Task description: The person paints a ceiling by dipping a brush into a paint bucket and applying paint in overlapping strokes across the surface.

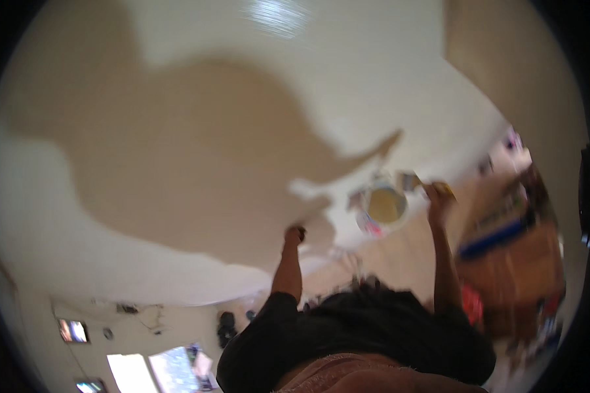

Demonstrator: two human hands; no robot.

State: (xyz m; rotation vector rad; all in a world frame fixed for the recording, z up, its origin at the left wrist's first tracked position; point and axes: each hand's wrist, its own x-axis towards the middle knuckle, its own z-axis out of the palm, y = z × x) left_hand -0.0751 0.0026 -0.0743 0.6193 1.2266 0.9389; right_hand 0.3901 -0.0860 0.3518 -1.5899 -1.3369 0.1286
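When spreading tan colour over such a big white surface (373, 78), best to work out from the painted edge and not jump about. Hard to say through the blur whether wall or floor.

Wide tan patch (196, 170) over much of the middle, with white showing above it, to its right and along the lower left. Probably wise to go bit by bit along the ragged right edge, near both hands, and to overlap each new stroke a little so no white stripe stays between strokes.

Small round white bucket (387, 204) open on top, with tan stuff inside, just past the right tip of the patch. Sits between the hands, much nearer the right one. Good to keep it on the white side, close by for short reaches, and well away from elbows.

Left hand (295, 234) curled into a fist, pressed right at the lower edge of the patch. Cannot tell what is inside the fist, if anything. Better to rest it on a bare white bit than on the tan.

Right hand (437, 194) closed around a flat yellow tool (443, 188), held up beside the bucket. Likely best to load only a little each time and wipe off drips at the rim.
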